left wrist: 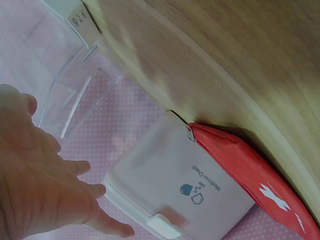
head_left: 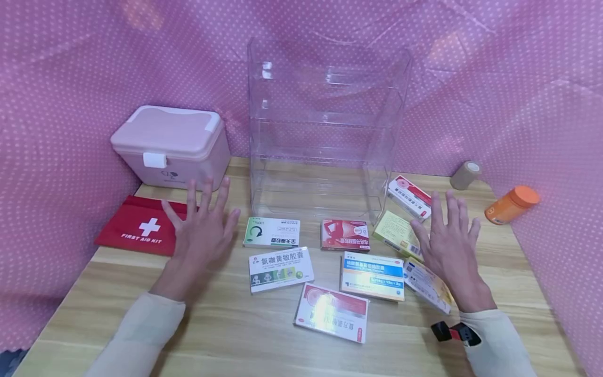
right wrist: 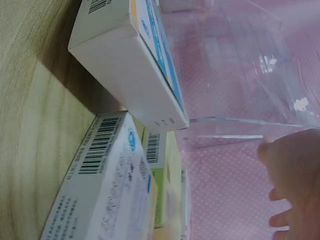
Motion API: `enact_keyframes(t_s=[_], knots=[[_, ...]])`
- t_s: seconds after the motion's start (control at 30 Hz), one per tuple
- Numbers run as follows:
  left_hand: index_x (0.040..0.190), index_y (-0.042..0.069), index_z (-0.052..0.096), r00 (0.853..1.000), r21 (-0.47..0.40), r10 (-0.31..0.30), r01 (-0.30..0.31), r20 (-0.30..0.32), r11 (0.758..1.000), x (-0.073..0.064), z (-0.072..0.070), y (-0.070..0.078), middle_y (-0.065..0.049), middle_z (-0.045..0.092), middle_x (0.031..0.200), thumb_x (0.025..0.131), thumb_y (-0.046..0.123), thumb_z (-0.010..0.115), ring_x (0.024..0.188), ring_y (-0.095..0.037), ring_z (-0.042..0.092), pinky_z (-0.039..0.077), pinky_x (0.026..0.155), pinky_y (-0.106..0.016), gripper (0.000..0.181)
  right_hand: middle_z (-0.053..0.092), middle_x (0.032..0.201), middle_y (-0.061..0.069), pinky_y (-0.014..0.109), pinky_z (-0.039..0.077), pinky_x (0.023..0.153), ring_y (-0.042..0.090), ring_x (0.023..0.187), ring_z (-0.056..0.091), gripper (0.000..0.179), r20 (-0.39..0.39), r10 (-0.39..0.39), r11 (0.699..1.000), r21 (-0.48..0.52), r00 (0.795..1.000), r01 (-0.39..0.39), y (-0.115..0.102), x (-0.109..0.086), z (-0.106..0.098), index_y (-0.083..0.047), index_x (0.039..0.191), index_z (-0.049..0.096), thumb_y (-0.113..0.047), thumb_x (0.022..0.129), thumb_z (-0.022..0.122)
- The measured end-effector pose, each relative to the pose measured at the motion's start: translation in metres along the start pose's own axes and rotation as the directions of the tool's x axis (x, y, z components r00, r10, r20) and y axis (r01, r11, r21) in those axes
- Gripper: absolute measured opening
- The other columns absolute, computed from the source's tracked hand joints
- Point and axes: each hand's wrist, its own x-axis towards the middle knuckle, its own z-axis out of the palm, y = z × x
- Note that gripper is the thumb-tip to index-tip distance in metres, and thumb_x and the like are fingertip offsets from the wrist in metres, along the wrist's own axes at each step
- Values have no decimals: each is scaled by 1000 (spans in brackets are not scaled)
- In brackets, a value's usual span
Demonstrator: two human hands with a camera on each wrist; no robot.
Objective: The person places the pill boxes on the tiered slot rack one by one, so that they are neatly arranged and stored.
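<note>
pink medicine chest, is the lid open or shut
Shut. The lid of the pink medicine chest sits flush along its front, with the white latch down over the seam. Whether it is clicked fast cannot be told.

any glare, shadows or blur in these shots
Head view: glare washes out part of the front red-and-white box; left wrist view: a dark shadow lies on the wood tabletop beside the red pouch; right wrist view: white glints on the clear rack, soft print on the lower-left white box.
</note>
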Motion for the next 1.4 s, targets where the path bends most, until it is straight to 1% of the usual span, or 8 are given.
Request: enact_keyframes(t_s=[0.17, 0.3, 0.43, 0.67, 0.8, 0.9, 1.1, 1.4], knots=[[171, 41, -8, 1000, -46, 16, -16, -14, 999, 7, -4, 6, -5, -2, 184, 109, 54, 46, 169, -46, -7, -17, 115, -90, 83, 41, 158, 36, 78, 30, 117, 58, 145, 39, 65, 18, 61, 987, 150, 998, -63, 13, 11, 2, 3, 162, 36, -35, 112, 52], [171, 42, -7, 998, -204, 43, -53, -56, 978, 26, -10, 16, -1, 4, 185, 111, 48, 48, 169, -42, 10, 7, 125, -85, 82, 44, 153, 42, 77, 36, 114, 59, 142, 42, 63, 80, 103, 953, 276, 991, -121, 38, 32, 9, 12, 158, 39, -26, 110, 54], [170, 45, -8, 993, -451, 41, -89, -113, 888, 57, -13, 28, 0, 11, 183, 111, 35, 55, 166, -39, 27, 32, 127, -69, 87, 38, 157, 46, 77, 38, 115, 62, 144, 42, 74, 231, 161, 909, 344, 960, -235, 61, 53, 22, 12, 163, 27, -34, 111, 52], [170, 52, 3, 986, -744, -60, -76, -154, 664, 93, -4, 43, -18, 40, 172, 107, 17, 62, 148, -42, 55, 57, 109, -57, 92, 22, 168, 44, 70, 27, 129, 59, 157, 29, 101, 514, 226, 785, 408, 827, -467, 81, 74, 40, 3, 169, -10, -46, 110, 56], [168, 55, 10, 979, -771, -91, -85, -182, 631, 96, 2, 48, -19, 46, 169, 106, 12, 62, 147, -39, 57, 60, 107, -51, 92, 28, 170, 38, 63, 33, 126, 53, 154, 36, 98, 530, 295, 760, 375, 795, -531, 86, 78, 43, -2, 172, -2, -48, 109, 58], [165, 60, 12, 979, -787, -122, -56, -165, 614, 94, 4, 52, -14, 45, 170, 107, 10, 61, 149, -35, 55, 58, 110, -50, 91, 37, 166, 35, 47, 46, 103, 45, 137, 45, 93, 534, 321, 762, 346, 783, -548, 87, 81, 43, -2, 171, 12, -50, 108, 59], [156, 72, 14, 976, -828, -206, 63, -65, 558, 85, 6, 56, 2, 44, 172, 112, 25, 55, 153, -22, 50, 49, 122, -49, 77, 43, 160, 36, 35, 44, 93, 42, 133, 50, 90, 480, 315, 778, 364, 819, -512, 84, 83, 44, 3, 166, 19, -39, 105, 69], [158, 66, 26, 965, -803, -207, -7, -162, 596, 89, 17, 56, -3, 51, 166, 110, 17, 55, 147, -29, 57, 53, 117, -47, 75, 51, 145, 39, 17, 50, 75, 47, 127, 58, 80, 367, 289, 809, 400, 884, -430, 85, 64, 29, 2, 167, 19, -22, 106, 66]])
